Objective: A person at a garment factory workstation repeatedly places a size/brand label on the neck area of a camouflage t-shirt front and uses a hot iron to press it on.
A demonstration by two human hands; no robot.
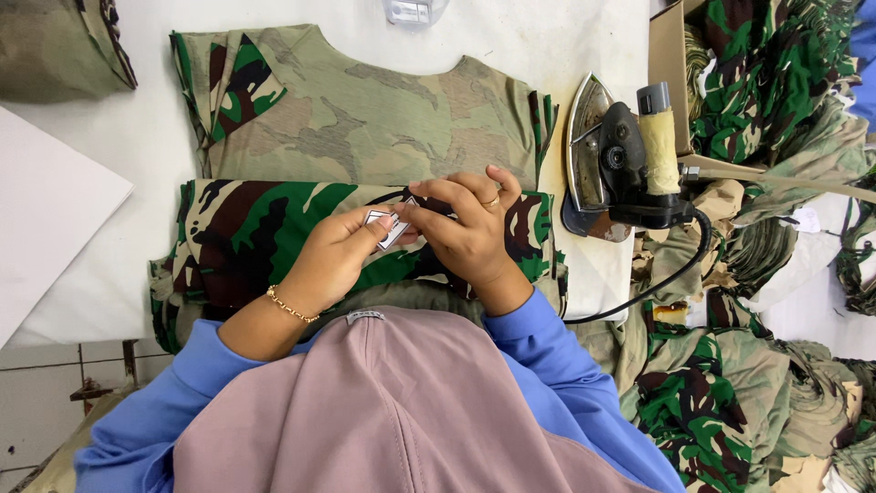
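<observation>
- Pinching a small white paper label (391,228) mid-frame, left hand (333,260) and right hand (465,228) fingers hold it narrowly.
- Beneath lies a folded camouflage cloth garment (246,237) on the white surface (109,155).

One head-worn view, looking steeply down, close over the white table (109,183); no second view

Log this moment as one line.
left hand: pinching small white tag | right hand: on tag | under hands: folded camouflage shirt | iron: upright, right
</observation>
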